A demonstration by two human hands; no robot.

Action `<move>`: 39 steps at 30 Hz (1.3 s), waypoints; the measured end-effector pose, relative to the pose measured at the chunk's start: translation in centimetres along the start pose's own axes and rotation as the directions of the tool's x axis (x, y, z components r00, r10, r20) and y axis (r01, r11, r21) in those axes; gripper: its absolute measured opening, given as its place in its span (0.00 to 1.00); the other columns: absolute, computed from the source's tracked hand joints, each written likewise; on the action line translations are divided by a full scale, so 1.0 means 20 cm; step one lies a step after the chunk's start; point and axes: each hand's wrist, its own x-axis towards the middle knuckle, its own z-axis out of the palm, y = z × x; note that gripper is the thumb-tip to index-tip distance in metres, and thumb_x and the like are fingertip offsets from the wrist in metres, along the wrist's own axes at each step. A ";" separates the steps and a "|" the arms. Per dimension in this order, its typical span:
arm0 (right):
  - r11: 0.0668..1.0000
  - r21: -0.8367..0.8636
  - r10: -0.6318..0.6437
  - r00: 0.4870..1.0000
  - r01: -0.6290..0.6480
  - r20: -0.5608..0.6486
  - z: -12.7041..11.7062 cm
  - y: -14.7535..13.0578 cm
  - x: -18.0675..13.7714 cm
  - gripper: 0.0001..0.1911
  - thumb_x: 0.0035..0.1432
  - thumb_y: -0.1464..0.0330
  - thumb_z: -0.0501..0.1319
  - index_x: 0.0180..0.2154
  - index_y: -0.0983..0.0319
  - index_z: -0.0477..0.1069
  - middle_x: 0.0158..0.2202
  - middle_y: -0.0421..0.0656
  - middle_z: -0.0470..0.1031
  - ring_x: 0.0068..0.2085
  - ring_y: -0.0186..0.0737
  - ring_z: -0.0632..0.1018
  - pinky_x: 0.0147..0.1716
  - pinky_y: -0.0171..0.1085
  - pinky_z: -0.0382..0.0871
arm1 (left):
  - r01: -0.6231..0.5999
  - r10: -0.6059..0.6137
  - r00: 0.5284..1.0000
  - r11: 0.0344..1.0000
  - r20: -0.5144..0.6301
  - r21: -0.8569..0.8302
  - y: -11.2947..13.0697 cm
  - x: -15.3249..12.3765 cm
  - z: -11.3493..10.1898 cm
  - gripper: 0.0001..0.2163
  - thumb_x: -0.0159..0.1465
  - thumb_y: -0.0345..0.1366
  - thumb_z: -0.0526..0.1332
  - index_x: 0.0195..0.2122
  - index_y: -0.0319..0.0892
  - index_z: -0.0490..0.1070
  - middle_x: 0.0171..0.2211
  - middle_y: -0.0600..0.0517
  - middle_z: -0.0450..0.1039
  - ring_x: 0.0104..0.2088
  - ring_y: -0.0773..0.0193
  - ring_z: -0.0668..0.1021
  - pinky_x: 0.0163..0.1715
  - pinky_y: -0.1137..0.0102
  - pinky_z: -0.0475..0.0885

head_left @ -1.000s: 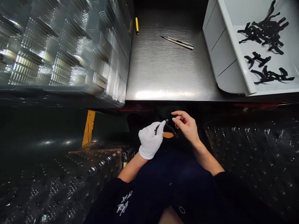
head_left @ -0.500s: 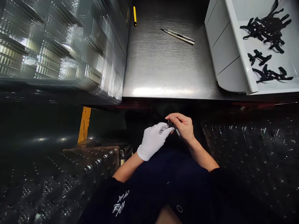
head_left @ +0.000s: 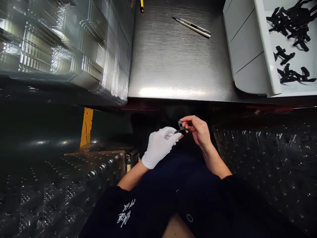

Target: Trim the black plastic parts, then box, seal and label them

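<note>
Between my two hands is a small black plastic part (head_left: 180, 125) with a blocky upper end, held in front of my body below the table edge. My left hand (head_left: 160, 143), in a white glove, pinches its lower left side between thumb and fingers. The bare right hand (head_left: 200, 129) has its thumb and fingertips closed at the part's right side. A small orange patch shows just under the part; whether it belongs to the part or is a fingertip I cannot tell.
A brushed metal table (head_left: 173, 66) carries a craft knife (head_left: 192, 27) and a yellow-handled tool (head_left: 142, 6). Stacked clear plastic trays (head_left: 109, 66) stand on the left. On the right a white bin (head_left: 269, 66) holds several black plastic pieces (head_left: 293, 73). Bubble-wrap-like sheeting (head_left: 269, 165) lies low at both sides.
The black part has come into clearer view between my hands. My right hand has shifted slightly right, its fingers moving off the part's top to its side. The camera view has shifted slightly.
</note>
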 end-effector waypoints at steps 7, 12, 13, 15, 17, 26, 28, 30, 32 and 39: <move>0.944 -0.313 0.146 0.982 -0.102 0.121 -0.09 -0.05 -0.08 0.24 0.54 0.47 0.70 0.25 0.62 0.78 0.18 0.38 0.69 0.21 0.29 0.66 0.22 0.32 0.58 | 0.183 -0.170 0.983 0.949 0.072 -0.255 0.02 0.01 -0.03 0.12 0.57 0.43 0.73 0.35 0.40 0.79 0.25 0.53 0.79 0.25 0.64 0.79 0.27 0.73 0.73; 0.971 -0.144 0.200 0.979 -0.193 0.040 -0.06 -0.03 -0.09 0.25 0.50 0.46 0.71 0.23 0.62 0.77 0.16 0.37 0.67 0.18 0.27 0.63 0.18 0.31 0.55 | 0.217 -0.126 0.965 0.879 0.231 -0.424 0.01 0.00 -0.06 0.20 0.52 0.33 0.76 0.46 0.41 0.81 0.35 0.50 0.82 0.36 0.61 0.83 0.39 0.71 0.77; 0.972 -0.114 0.212 0.977 -0.207 0.027 -0.06 -0.03 -0.10 0.25 0.49 0.46 0.72 0.22 0.62 0.76 0.17 0.38 0.68 0.18 0.27 0.63 0.18 0.30 0.54 | 0.215 -0.117 0.964 0.873 0.241 -0.437 0.01 0.00 -0.06 0.21 0.52 0.32 0.77 0.48 0.41 0.81 0.36 0.50 0.83 0.38 0.61 0.83 0.40 0.70 0.78; 0.972 -0.062 0.229 0.973 -0.229 -0.008 -0.04 -0.02 -0.10 0.26 0.46 0.46 0.74 0.22 0.62 0.76 0.17 0.38 0.69 0.18 0.26 0.63 0.17 0.30 0.54 | 0.209 -0.106 0.964 0.869 0.243 -0.448 0.00 -0.01 -0.06 0.23 0.51 0.32 0.77 0.50 0.41 0.80 0.36 0.49 0.83 0.40 0.59 0.83 0.42 0.69 0.77; 0.971 -0.030 0.235 0.971 -0.236 -0.035 -0.03 -0.02 -0.11 0.26 0.44 0.46 0.74 0.22 0.62 0.76 0.18 0.38 0.69 0.18 0.27 0.63 0.16 0.30 0.55 | 0.207 -0.105 0.965 0.870 0.241 -0.448 0.00 -0.01 -0.06 0.24 0.52 0.33 0.77 0.51 0.41 0.80 0.37 0.49 0.82 0.41 0.58 0.83 0.43 0.68 0.77; 0.974 -0.179 -0.135 0.990 0.139 0.035 -0.06 0.07 -0.12 0.17 0.52 0.51 0.73 0.30 0.58 0.83 0.26 0.42 0.78 0.24 0.33 0.72 0.24 0.34 0.66 | 0.085 -0.047 0.992 0.926 0.113 -0.367 0.03 -0.02 -0.05 0.15 0.55 0.37 0.75 0.44 0.43 0.83 0.40 0.50 0.83 0.41 0.58 0.83 0.44 0.68 0.78; 0.952 -0.223 -0.197 0.978 0.208 0.071 -0.06 0.08 -0.12 0.17 0.54 0.50 0.72 0.29 0.57 0.84 0.27 0.43 0.79 0.25 0.35 0.73 0.25 0.36 0.68 | 0.068 -0.038 0.994 0.945 0.100 -0.321 0.03 -0.02 -0.05 0.14 0.56 0.38 0.75 0.43 0.44 0.83 0.40 0.50 0.83 0.41 0.58 0.83 0.43 0.69 0.78; 0.936 -0.249 -0.239 0.968 0.250 0.075 -0.05 0.08 -0.12 0.18 0.54 0.50 0.71 0.28 0.57 0.84 0.26 0.43 0.78 0.26 0.36 0.73 0.27 0.38 0.70 | 0.060 -0.033 0.995 0.951 0.095 -0.302 0.03 -0.02 -0.05 0.13 0.55 0.39 0.75 0.42 0.44 0.83 0.40 0.50 0.83 0.41 0.58 0.83 0.43 0.69 0.78; 0.922 -0.271 -0.267 0.961 0.277 0.075 -0.05 0.09 -0.12 0.18 0.55 0.49 0.70 0.28 0.57 0.83 0.27 0.44 0.78 0.27 0.38 0.75 0.29 0.39 0.72 | 0.060 -0.031 0.995 0.949 0.095 -0.309 0.04 -0.02 -0.04 0.14 0.54 0.41 0.75 0.41 0.43 0.83 0.40 0.49 0.83 0.42 0.56 0.83 0.44 0.66 0.78; 0.864 -0.381 -0.305 0.944 0.329 0.122 -0.05 0.12 -0.13 0.16 0.58 0.53 0.67 0.28 0.56 0.83 0.28 0.45 0.80 0.30 0.42 0.77 0.32 0.42 0.73 | 0.085 -0.078 0.996 0.937 0.032 -0.339 0.03 -0.01 -0.02 0.12 0.55 0.42 0.75 0.34 0.39 0.83 0.29 0.50 0.80 0.26 0.64 0.78 0.28 0.71 0.75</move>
